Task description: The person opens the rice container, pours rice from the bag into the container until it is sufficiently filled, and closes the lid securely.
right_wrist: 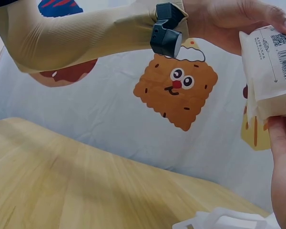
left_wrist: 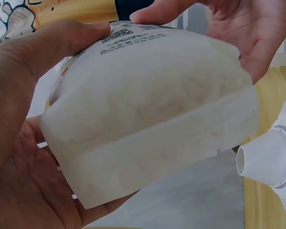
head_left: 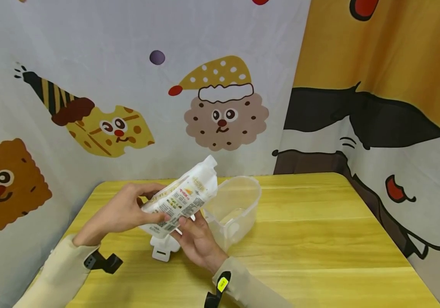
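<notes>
Packet point(head_left: 183, 196), white, printed, held tilted above the table point(head_left: 327, 239) in both hands: left hand point(head_left: 121, 209) partly closed about one end, thumb on the printed face and fingers behind; right hand point(head_left: 200, 244) partly closed at the lower edge, thumb on the same face, fingers underneath. Tub point(head_left: 243, 229), clear, open-topped, on the table just beyond the right hand; white plastic piece point(head_left: 163, 249) with spout point(left_wrist: 262, 157), on the table, partly hidden below the packet.

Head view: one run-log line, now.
left hand, right hand: hold white printed packet | on yellow wood-grain table: translucent open-topped plastic container, white plastic piece
</notes>
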Demonstrator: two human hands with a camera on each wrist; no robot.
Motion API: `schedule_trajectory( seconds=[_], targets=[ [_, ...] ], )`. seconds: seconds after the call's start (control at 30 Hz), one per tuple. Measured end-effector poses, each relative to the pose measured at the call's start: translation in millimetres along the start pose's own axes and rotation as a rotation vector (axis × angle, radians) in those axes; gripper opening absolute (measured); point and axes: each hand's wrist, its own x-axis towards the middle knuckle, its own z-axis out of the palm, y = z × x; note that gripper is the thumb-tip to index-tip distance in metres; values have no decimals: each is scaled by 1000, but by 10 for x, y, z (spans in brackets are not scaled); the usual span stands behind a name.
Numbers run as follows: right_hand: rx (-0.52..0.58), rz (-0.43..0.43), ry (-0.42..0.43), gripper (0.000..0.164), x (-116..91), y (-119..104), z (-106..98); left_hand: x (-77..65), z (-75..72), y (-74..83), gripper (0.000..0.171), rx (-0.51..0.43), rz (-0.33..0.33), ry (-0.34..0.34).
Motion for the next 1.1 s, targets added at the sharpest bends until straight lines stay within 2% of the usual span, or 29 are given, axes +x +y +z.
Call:
schedule_trajectory(
  seconds=[0.3,0.57,0.77,1.1],
  targets=[
    [-6,11,6,48,-4,-25,9,31,-10,33,58,-12,0,-9],
    [16,25,32,56,-1,-12,29,45,-25,39,54,-2,23,-8],
    [17,41,18,55,12,-3,44,44,-35,56,52,19,11,-1],
    [14,66,43,60,-5,-50,38,102,-12,102,55,53,3,0]
  ],
)
